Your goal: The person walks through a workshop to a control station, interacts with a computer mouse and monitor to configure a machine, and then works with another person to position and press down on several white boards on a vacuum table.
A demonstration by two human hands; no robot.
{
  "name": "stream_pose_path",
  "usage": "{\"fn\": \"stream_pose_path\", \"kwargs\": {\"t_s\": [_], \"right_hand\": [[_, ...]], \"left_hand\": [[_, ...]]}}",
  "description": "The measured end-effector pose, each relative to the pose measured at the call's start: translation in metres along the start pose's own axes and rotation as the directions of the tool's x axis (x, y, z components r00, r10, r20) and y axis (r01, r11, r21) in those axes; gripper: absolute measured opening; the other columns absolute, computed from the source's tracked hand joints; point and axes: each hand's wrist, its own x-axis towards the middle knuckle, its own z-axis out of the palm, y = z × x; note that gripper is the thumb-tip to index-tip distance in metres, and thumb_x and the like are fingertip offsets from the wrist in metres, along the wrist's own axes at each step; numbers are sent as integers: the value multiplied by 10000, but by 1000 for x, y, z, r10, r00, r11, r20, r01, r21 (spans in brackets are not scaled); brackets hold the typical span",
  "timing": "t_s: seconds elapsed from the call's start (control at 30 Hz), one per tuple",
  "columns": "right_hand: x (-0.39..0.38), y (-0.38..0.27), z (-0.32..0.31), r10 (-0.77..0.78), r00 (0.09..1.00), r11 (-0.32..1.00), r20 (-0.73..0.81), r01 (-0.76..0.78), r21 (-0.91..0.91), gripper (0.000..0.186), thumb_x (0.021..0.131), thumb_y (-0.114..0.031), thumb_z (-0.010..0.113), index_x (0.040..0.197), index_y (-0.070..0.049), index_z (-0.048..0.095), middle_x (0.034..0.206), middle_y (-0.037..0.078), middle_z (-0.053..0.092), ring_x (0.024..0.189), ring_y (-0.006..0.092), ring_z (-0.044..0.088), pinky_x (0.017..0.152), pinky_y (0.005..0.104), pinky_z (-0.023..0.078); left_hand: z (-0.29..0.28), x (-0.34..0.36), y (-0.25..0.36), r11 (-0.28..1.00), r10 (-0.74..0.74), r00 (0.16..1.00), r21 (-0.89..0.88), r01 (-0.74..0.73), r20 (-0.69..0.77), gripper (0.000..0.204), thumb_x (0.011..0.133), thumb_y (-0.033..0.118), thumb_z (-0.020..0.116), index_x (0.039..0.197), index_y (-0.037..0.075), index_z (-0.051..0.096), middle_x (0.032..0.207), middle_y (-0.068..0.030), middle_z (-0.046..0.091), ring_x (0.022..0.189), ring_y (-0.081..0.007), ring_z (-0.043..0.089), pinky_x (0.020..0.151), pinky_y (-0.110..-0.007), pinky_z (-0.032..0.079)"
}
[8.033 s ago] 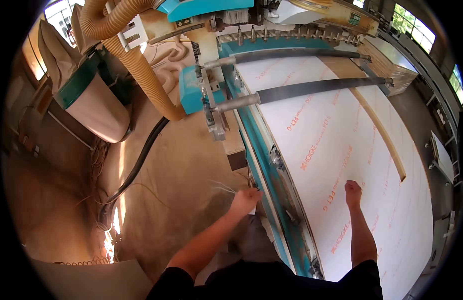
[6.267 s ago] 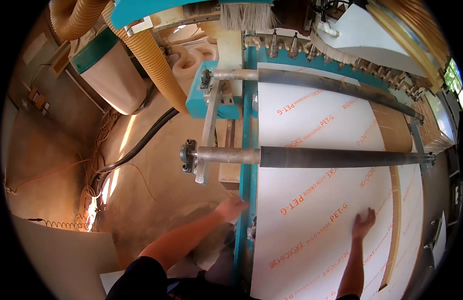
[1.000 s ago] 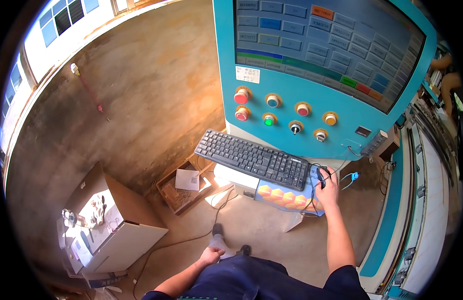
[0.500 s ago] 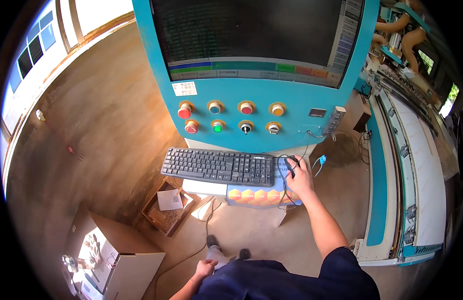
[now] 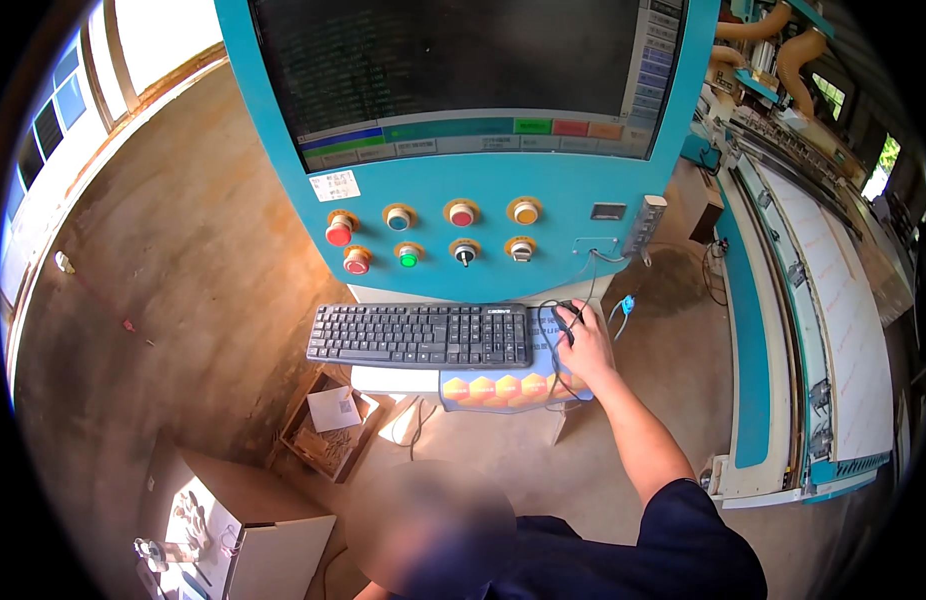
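Observation:
My right hand (image 5: 587, 343) rests curled over a black computer mouse (image 5: 566, 322), which shows only in part beneath the fingers. Under it lies a blue mouse pad (image 5: 493, 391) with a band of orange and yellow hexagons. Left of the mouse is a black keyboard (image 5: 418, 336), untouched, on a white shelf (image 5: 395, 380). Above stands a teal control cabinet (image 5: 423, 190) with a large dark screen (image 5: 453, 70) and two rows of buttons and switches. A round blurred patch covers my left hand's place at the bottom; only a bit of that forearm shows.
A shallow wooden box (image 5: 333, 420) with a paper on it sits on the floor at left. Nearer stands a white cabinet (image 5: 280, 560) with tools on top. A long machine bed (image 5: 813, 310) runs along the right. A dark cable (image 5: 416, 425) hangs below the shelf.
The view has shifted, so the cabinet and screen sit further left. My right hand stays on the mouse. My left hand, seen closed before, is now behind a blurred patch.

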Motion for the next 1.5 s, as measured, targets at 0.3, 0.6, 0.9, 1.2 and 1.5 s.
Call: {"fn": "stream_pose_path", "kwargs": {"t_s": [0.3,0.6,0.9,1.2,1.5], "right_hand": [[1,-4,-1,-45,998,999,-42,46,19,442,745,-76,624,1187,-94,632,1335,166,489,1195,383,495,1011,435,436],[-2,-6,-4,-25,999,999,-37,27,33,439,745,-62,622,1182,-87,637,1313,172,504,1185,385,507,996,427,448],[0,-2,-2,-57,998,998,-33,57,20,456,731,-64,624,1185,-90,638,1300,175,515,1173,377,522,987,421,456],[1,-8,2,-112,992,993,-54,113,21,451,726,-63,625,1177,-80,635,1293,189,519,1167,385,530,985,426,458],[0,-2,-4,-67,998,998,-9,67,-19,449,758,-93,612,1206,-113,625,1349,153,485,1198,364,512,992,416,458]], "left_hand": [[4,14,-14,999,-22,1000,-39,22,0,407,818,361,690,995,-4,727,793,-104,711,750,-166,671,742,-310,525],[-2,-13,31,999,24,999,-28,-24,32,394,849,374,677,979,5,727,799,-109,709,760,-176,667,755,-327,516],[-55,-172,226,428,898,331,-399,-811,290,181,890,124,709,979,-31,687,700,-25,570,580,-108,488,535,-284,401],[-9,-277,262,-354,668,-732,-810,-468,132,518,802,612,679,682,122,562,634,-13,548,514,-257,561,425,-372,399],[-20,-276,283,-247,613,-752,-846,-473,241,454,841,549,652,712,121,570,647,-20,547,511,-267,553,429,-385,393]]}}
